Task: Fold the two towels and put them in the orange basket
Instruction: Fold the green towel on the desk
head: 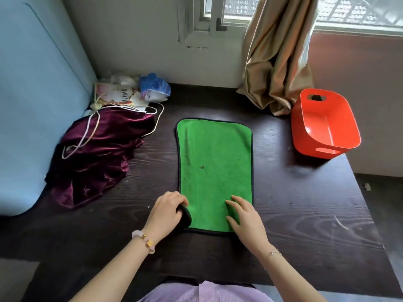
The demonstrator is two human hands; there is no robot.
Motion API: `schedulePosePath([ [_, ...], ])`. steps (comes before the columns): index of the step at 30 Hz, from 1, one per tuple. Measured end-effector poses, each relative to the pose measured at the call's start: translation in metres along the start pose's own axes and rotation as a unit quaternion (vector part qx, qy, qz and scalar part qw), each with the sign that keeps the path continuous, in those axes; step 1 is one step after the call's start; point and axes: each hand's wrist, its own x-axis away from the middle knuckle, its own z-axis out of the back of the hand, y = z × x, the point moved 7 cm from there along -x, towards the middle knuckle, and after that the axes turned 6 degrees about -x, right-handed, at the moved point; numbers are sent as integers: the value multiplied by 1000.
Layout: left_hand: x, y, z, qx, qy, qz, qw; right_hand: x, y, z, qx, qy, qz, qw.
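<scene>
Now, left hand (168, 211) tight on green towel (216, 162) corner; right hand (245, 217) flat at edge; open table (294, 203) rightward

Dark table (305, 214): green towel (214, 171), orange basket (309, 136)

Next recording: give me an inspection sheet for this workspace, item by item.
Surface: dark wooden table, pale smears on its right side.
Job's things: green towel lies flat, small speck on it; orange basket empty, far right; second towel not identified.
Clutter: maroon velvet cloth; packets and papers in far left corner.
Grippers: left hand grips the towel's near left corner, turned up; right hand rests on its near end.
Cables: white cord across the maroon cloth.
Surroundings: curtain, window, light-blue panel.
</scene>
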Motion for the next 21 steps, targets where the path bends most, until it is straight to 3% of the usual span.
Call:
schedulePosePath([
  [7, 32, -37, 7, -104, 3, 44, 994, 4, 19, 11, 17, 8, 3, 1000],
  [12, 46, -41, 3, -184, 8, 15, 983, 9, 29, 21, 60, -9, 16, 998],
  [17, 34, -32, 9, -181, 25, 44, 982, -2, 25, 30, 57, 14, 5, 998],
  [21, 1, -6, 0, -137, 19, 29, 990, -23, 17, 32, 89, 61, 45, 993],
])
